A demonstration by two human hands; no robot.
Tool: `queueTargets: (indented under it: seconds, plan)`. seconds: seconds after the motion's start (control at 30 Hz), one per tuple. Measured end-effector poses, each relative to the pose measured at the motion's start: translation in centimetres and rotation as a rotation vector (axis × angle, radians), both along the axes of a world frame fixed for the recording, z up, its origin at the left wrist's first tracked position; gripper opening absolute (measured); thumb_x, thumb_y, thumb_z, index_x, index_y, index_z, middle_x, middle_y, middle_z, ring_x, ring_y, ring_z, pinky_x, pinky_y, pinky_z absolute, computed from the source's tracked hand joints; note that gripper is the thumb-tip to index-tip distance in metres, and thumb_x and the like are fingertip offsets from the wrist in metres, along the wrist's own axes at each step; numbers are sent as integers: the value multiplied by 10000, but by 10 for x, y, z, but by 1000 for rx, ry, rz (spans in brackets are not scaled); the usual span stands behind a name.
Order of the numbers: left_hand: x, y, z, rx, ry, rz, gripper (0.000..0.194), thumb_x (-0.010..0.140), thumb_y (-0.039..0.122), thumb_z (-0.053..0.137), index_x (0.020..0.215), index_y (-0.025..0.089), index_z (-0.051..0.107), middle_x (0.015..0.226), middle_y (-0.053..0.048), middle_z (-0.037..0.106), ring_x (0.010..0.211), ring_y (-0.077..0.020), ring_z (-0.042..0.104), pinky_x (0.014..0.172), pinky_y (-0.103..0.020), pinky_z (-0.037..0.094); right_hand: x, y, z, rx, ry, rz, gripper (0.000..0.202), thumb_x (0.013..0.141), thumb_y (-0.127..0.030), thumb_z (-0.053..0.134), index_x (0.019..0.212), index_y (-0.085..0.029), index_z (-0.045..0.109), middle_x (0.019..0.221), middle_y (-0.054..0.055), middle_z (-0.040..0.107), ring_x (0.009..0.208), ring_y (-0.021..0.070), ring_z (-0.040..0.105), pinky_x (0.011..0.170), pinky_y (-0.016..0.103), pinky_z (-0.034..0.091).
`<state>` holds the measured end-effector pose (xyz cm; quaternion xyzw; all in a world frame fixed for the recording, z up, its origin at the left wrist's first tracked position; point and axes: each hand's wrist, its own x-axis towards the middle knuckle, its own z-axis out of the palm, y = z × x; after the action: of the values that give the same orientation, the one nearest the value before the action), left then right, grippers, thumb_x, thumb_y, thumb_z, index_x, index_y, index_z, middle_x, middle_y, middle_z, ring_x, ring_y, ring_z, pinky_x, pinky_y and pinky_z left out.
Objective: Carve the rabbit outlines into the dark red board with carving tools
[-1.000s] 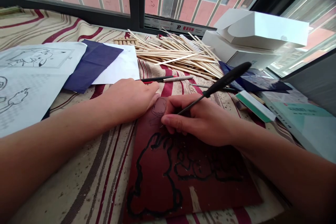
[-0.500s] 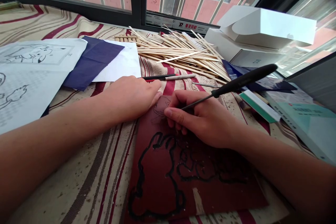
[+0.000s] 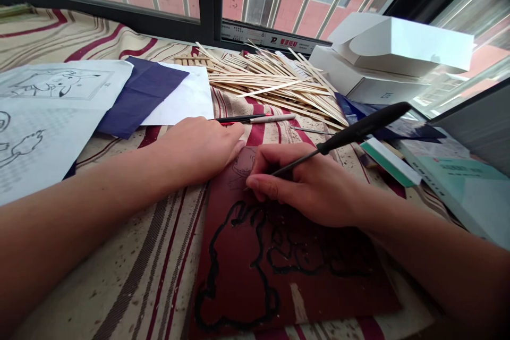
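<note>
A dark red board [image 3: 235, 255] lies on the striped cloth, with thick black outlines cut into its surface and fine pencil-like lines near its top left. My right hand [image 3: 295, 183] grips a carving tool [image 3: 364, 126] like a pen, its black handle slanting up to the right. The thin metal shaft runs down between thumb and fingers; its tip is by the fine lines, partly hidden by the fingers. My left hand [image 3: 211, 143] lies over the board's top left corner, fingers bent and pressed together, holding it at the edge.
Pens [image 3: 258, 118] lie beyond the board, before a heap of thin wooden strips [image 3: 274, 85]. At left are drawing sheets [image 3: 59, 111] and dark blue paper [image 3: 139, 95]. White boxes [image 3: 382, 58], a green-and-white box [image 3: 392, 162] and a book [image 3: 466, 175] stand right.
My right hand and the carving tool have shifted slightly left, and the handle sits a little lower. My left hand keeps its place on the board.
</note>
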<state>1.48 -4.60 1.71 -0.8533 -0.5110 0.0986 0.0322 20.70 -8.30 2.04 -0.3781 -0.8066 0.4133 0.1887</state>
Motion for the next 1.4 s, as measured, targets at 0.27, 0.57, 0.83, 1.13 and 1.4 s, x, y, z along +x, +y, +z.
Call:
queueTargets:
  seconds: [0.27, 0.57, 0.83, 1.13, 1.4]
  plan:
    - [1, 0, 0, -1, 21, 3, 471, 1020, 421, 270, 1183, 212, 659, 844, -120, 784, 845, -302, 736, 743, -370, 474, 5, 4, 1, -80, -12, 57, 184, 939, -247, 698, 784, -171, 634, 704, -24, 663, 640, 98, 580, 614, 231, 448]
    - [-1, 1, -2, 5, 23, -2, 467, 1013, 406, 270, 1154, 203, 666, 804, -130, 771, 836, -320, 733, 726, -385, 479, -2, 1, -6, -212, 93, -150, 216, 944, -240, 684, 780, -174, 560, 686, -35, 655, 505, 66, 571, 485, 195, 451]
    - [0, 1, -2, 9, 28, -7, 417, 1013, 383, 299, 1138, 200, 654, 830, -124, 772, 837, -312, 733, 699, -367, 458, -2, 0, -7, -155, 93, -135, 186, 956, -229, 664, 805, -170, 572, 694, -37, 655, 514, 66, 581, 495, 197, 470]
    - [0, 0, -1, -9, 24, 7, 460, 1011, 396, 276, 1186, 202, 655, 855, -128, 779, 850, -322, 737, 734, -387, 480, 2, -2, -2, 41, 5, -23, 224, 980, -229, 649, 773, -152, 612, 684, -43, 648, 584, 58, 555, 613, 206, 463]
    - [-3, 3, -7, 9, -15, 2, 480, 1013, 421, 258, 1172, 205, 657, 863, -136, 776, 884, -339, 739, 768, -413, 492, 2, 0, -2, 29, -8, 27, 199, 975, -260, 660, 807, -154, 642, 671, -50, 629, 603, 64, 541, 582, 198, 442]
